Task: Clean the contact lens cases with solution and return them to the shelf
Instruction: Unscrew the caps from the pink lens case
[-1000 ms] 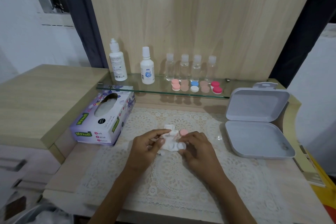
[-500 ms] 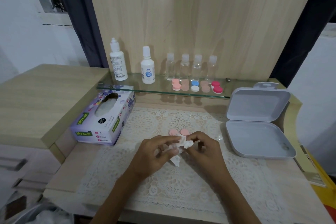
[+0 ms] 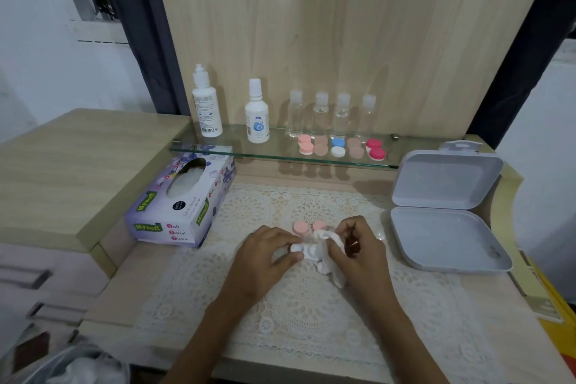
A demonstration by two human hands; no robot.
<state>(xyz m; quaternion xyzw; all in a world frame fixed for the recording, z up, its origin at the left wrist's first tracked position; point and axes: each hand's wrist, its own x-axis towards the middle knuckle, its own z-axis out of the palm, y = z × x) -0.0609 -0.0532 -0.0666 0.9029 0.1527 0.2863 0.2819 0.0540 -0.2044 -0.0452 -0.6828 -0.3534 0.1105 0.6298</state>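
Note:
My left hand [image 3: 265, 254] pinches a white contact lens case [image 3: 304, 251] over the lace mat. My right hand [image 3: 358, 248] grips a crumpled white tissue [image 3: 327, 254] pressed against the case's right well. Two pink caps [image 3: 300, 227] lie on the mat just behind the hands. On the glass shelf [image 3: 280, 154] stand two white solution bottles [image 3: 257, 114], several small clear bottles [image 3: 321, 114] and a row of lens cases [image 3: 338, 146] in pink, tan, blue-white and red.
A purple tissue box [image 3: 184, 199] lies left of the mat. An open grey plastic box [image 3: 445, 221] sits at the right. A wooden cabinet top [image 3: 71, 162] rises on the left. A plastic bag [image 3: 78, 368] shows at the bottom left.
The tissue has slid right, uncovering the white case in my left hand. Both pink caps now show behind the hands; a second ago only one did.

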